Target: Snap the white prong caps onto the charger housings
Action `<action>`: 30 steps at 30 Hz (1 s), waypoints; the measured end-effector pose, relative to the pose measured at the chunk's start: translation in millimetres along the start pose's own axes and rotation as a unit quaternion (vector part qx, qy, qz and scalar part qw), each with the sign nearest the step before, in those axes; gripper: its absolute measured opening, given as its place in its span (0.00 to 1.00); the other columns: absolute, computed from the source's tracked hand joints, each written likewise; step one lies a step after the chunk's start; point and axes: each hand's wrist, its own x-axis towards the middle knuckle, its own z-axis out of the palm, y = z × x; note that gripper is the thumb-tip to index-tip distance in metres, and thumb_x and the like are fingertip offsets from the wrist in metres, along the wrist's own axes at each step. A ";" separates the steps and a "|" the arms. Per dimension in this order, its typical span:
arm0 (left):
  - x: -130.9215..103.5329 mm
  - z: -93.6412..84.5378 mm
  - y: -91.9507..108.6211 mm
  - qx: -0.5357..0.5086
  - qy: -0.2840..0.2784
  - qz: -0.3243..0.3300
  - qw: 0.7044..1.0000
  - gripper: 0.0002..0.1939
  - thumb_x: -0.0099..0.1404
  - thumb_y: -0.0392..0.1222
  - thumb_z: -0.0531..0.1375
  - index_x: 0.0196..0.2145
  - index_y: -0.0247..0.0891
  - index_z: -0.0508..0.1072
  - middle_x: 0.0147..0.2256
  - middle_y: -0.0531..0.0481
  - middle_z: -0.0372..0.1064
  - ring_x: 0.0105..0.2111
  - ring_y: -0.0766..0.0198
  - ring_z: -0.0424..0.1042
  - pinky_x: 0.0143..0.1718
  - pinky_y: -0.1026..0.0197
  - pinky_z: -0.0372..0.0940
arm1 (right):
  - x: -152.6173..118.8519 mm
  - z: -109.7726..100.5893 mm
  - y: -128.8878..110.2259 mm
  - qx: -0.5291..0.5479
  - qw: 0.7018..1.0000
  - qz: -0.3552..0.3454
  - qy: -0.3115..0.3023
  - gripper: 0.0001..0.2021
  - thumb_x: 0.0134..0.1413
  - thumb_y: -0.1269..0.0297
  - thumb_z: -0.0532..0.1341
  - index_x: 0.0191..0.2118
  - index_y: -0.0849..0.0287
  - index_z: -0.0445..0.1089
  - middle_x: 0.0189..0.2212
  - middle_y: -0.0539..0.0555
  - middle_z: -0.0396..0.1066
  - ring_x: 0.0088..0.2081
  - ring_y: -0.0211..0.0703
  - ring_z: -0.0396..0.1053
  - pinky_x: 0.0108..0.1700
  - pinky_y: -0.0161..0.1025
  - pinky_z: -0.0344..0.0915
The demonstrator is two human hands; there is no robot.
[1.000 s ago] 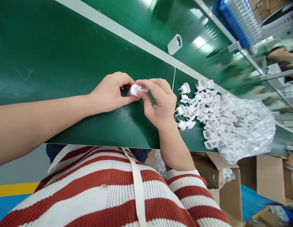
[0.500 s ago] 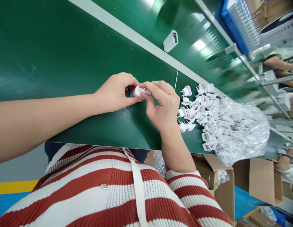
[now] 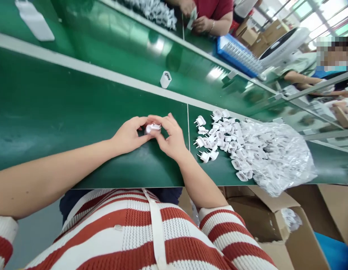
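- Red-and-white striped knit fills the bottom of the frame: the person's jumper, with a pale strap running down its middle.
- Brown cardboard boxes stand at the lower right, below the near edge of the green surface.
- At the centre of the frame both hands meet over the surface. The left hand comes in from the lower left and the right hand from below, and both pinch one small white plug part between their fingertips.
- The plug part sits just above the surface, between the two thumbs. Its long axis lies roughly left to right in the frame. The fingers hide most of it, so which way its pins point cannot be told.
- To the right of centre lies a heap of loose white plug parts, their metal pins pointing in mixed directions, several toward the left.
- The heap spills out of a crinkled clear plastic bag at the right of the frame.
- Beyond the hands, past a pale strip, a single white charger body stands on the farther belt, upper centre.
- Farther off, at the upper right, is a blue tray of white pieces.
- At the top edge, another person's hands work beside a second white heap.
- No brand, label or writing is readable anywhere.
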 end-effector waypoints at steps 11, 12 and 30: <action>147.3 -79.9 -51.0 0.093 0.268 -0.129 0.950 0.17 0.65 0.41 0.68 0.51 0.40 0.72 0.54 0.43 0.78 0.50 0.54 0.77 0.55 0.54 0.70 | 11.9 -58.5 77.0 -0.308 0.838 0.451 0.004 0.37 0.67 0.68 0.58 0.76 0.75 0.50 0.75 0.80 0.49 0.72 0.79 0.55 0.69 0.69 0.56; 163.6 -91.5 -57.9 0.111 0.282 -0.137 0.943 0.16 0.66 0.40 0.67 0.50 0.40 0.72 0.54 0.42 0.78 0.51 0.53 0.77 0.56 0.53 0.69 | 12.3 -59.1 79.1 -0.300 0.843 0.447 -0.009 0.36 0.65 0.71 0.57 0.76 0.74 0.52 0.73 0.79 0.55 0.70 0.77 0.59 0.68 0.65 0.60; 197.6 -25.5 -53.9 0.222 0.227 -0.125 0.940 0.46 0.58 0.50 0.73 0.67 0.30 0.62 0.65 0.23 0.63 0.68 0.30 0.61 0.71 0.33 0.55 | 22.4 -43.2 51.6 0.339 0.852 0.328 0.226 0.31 0.30 0.43 0.81 0.38 0.57 0.75 0.37 0.53 0.77 0.37 0.44 0.75 0.46 0.46 0.73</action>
